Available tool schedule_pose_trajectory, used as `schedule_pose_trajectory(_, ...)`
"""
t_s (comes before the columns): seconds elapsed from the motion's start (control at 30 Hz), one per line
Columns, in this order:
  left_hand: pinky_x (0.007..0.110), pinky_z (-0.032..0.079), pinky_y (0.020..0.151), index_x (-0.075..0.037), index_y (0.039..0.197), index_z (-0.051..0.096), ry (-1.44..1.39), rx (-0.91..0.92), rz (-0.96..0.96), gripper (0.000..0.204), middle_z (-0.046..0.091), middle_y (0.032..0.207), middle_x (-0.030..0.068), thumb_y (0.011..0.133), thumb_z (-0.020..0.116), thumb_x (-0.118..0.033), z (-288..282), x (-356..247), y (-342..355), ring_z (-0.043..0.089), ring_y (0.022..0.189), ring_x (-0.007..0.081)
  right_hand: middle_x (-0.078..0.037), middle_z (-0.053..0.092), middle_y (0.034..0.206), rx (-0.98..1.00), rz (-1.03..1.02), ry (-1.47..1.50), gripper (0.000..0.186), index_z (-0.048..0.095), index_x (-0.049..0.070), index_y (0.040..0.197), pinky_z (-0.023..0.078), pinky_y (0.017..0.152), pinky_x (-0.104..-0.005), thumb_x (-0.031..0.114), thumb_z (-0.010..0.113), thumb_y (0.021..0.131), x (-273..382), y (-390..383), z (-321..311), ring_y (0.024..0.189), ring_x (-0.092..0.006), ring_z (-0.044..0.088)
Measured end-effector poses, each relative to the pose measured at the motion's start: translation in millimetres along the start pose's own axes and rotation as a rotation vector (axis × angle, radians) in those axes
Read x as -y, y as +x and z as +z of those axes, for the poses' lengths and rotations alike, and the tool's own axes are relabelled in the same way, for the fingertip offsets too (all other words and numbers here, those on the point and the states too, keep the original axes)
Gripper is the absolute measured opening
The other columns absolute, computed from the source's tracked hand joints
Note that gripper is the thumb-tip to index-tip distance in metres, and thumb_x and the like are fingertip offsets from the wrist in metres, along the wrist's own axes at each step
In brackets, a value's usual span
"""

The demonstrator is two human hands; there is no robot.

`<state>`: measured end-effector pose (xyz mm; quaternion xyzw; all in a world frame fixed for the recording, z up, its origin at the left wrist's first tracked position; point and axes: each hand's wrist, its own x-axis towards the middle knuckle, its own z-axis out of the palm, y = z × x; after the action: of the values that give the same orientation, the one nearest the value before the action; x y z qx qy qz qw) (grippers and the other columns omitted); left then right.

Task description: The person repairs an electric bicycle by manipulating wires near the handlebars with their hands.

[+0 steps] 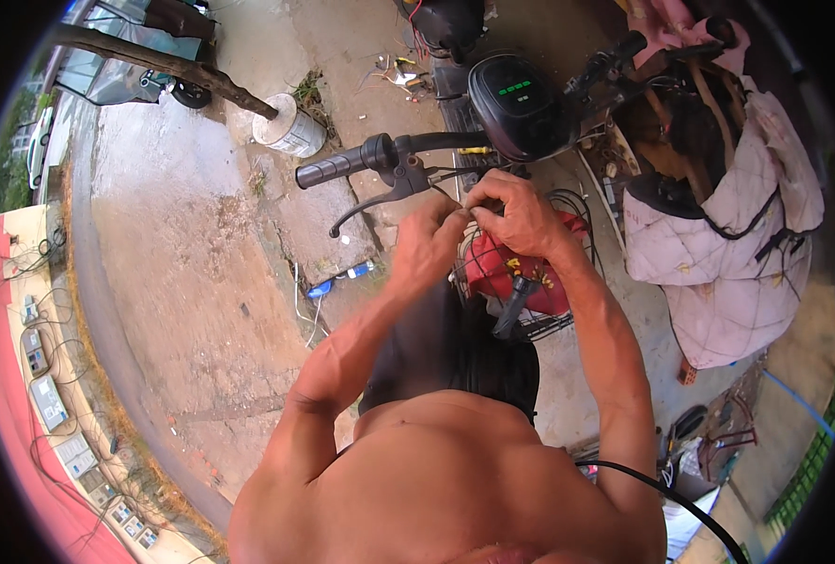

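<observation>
My left hand [429,235] and my right hand [519,214] meet fingertip to fingertip, both pinched. Whatever they pinch is too small to make out. Just beyond them, a thin dark cable [444,173] runs along the handlebar of an electric scooter. To the upper left of my hands are its black ribbed grip [337,165] and brake lever [366,203]. A dark display [513,105] with green lit marks sits at the middle of the handlebar. Below my right hand, a wire basket [541,329] holds a red bag [497,274] and a loose black handlebar grip [516,305].
A quilted pink cover [718,235] hangs over another vehicle at the right. A wooden post [173,66] stands in a white bucket [290,128] at the upper left. Tools and scraps [403,75] lie on the ground beyond. A black cable [666,491] curves at the lower right.
</observation>
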<state>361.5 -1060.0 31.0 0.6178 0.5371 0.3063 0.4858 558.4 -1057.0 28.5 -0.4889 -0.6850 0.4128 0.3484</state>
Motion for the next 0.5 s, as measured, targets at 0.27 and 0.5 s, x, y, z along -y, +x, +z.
schedule_pose_trajectory(0.27,0.03,0.041,0.048,-0.005,0.089,0.061,-0.712,0.197,-0.734,0.026,0.059,0.069,0.0044,0.099,0.058,-0.029,-6.4,-1.7,4.4,0.052,0.054,0.017,-0.013,0.065,0.094,-0.007,-0.008,-0.024,0.014,0.069,0.003,0.095,0.052,0.081,-0.039,0.013,0.069,0.084,-0.8,0.9,-1.3,0.09,-0.032,0.065)
schedule_pose_trajectory(0.5,0.033,0.055,0.061,-0.007,0.117,0.066,0.225,-0.117,0.272,0.033,0.069,0.092,0.0123,0.086,0.076,-0.01,-4.2,-8.8,-14.3,0.07,0.068,0.0221,-0.013,0.066,0.092,-0.016,-0.019,0.041,0.015,0.068,0.003,0.094,0.052,0.082,-0.0393,0.013,0.07,0.084,-2.2,-0.9,-3.0,0.091,-0.0312,0.065)
